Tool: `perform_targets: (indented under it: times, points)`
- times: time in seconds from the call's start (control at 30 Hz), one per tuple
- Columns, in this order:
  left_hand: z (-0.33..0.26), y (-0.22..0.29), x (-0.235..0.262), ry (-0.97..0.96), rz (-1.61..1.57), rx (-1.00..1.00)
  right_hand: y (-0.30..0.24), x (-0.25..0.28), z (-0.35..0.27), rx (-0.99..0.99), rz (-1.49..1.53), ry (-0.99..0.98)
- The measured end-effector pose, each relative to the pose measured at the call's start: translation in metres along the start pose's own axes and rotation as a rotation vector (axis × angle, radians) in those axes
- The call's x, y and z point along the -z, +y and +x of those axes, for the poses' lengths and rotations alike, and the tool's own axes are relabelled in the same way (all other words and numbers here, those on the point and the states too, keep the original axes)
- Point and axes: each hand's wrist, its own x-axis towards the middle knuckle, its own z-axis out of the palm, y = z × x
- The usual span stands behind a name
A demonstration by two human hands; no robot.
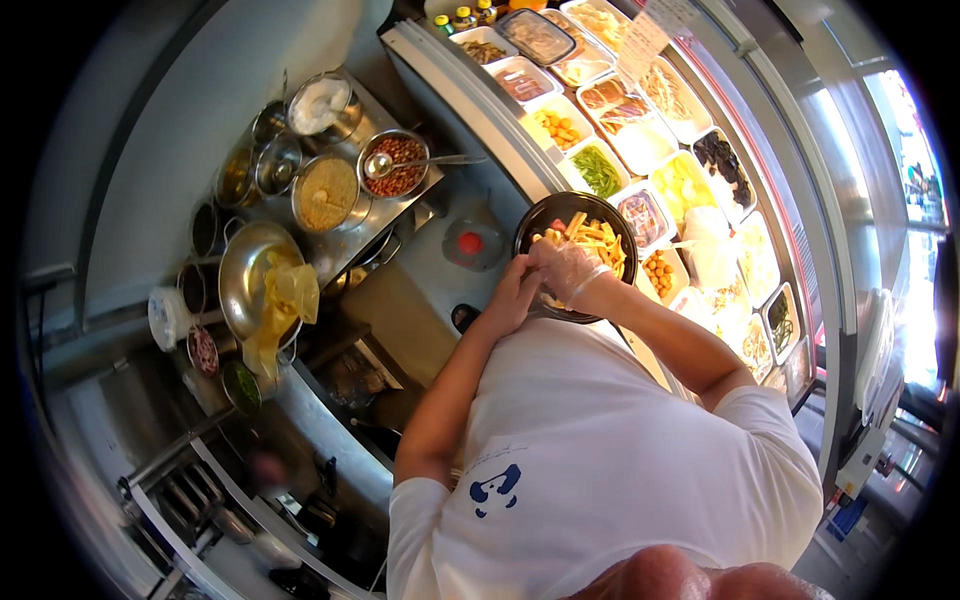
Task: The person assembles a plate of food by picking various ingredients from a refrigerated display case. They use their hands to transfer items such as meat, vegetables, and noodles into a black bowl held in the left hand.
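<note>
A dark round bowl (630, 236) of pale yellow strips and other food pieces sits in front of my body. My right hand (566, 272), in a clear plastic glove, is over its near part with the fingers curled together. Against it from the left comes my bare left hand (514, 290), fingers bent in and touching the gloved fingers at the bowl's left edge. What either hand pinches, if anything, is hidden by the fingers.
To the right, a lit display case holds several white tubs of food, with green strips (597, 171) and orange balls (554, 128). Left, a steel counter bears a peanut bowl with a ladle (440, 160), a crumb bowl (325, 193) and a large pan (236, 275) with a yellow sheet (283, 300).
</note>
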Motion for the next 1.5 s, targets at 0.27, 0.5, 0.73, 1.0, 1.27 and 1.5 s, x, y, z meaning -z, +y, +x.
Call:
perform_targets:
  times: [0.27, 0.5, 0.73, 1.0, 1.27, 1.5]
  points:
    - [0.004, -0.011, 0.004, 0.116, 0.220, -0.125, 0.030, 0.064, -0.021, -0.223, 0.412, -0.081]
    - [0.012, -0.011, 0.002, 0.123, 0.250, -0.176, 0.087, 0.091, -0.032, 0.041, 0.735, -0.028]
    - [0.010, -0.001, 0.006, 0.115, 0.295, -0.156, 0.068, 0.092, -0.017, -0.100, 0.285, 0.003]
    - [0.005, 0.016, 0.008, 0.124, 0.169, -0.136, 0.005, 0.077, -0.006, 0.065, -0.513, -0.392]
    - [0.010, 0.006, 0.008, 0.024, 0.384, -0.095, -0.017, 0.073, 0.010, 0.140, -0.480, -0.359]
    - [0.014, -0.007, 0.004, 0.090, 0.461, -0.057, 0.019, 0.099, 0.002, 0.108, -0.507, -0.271]
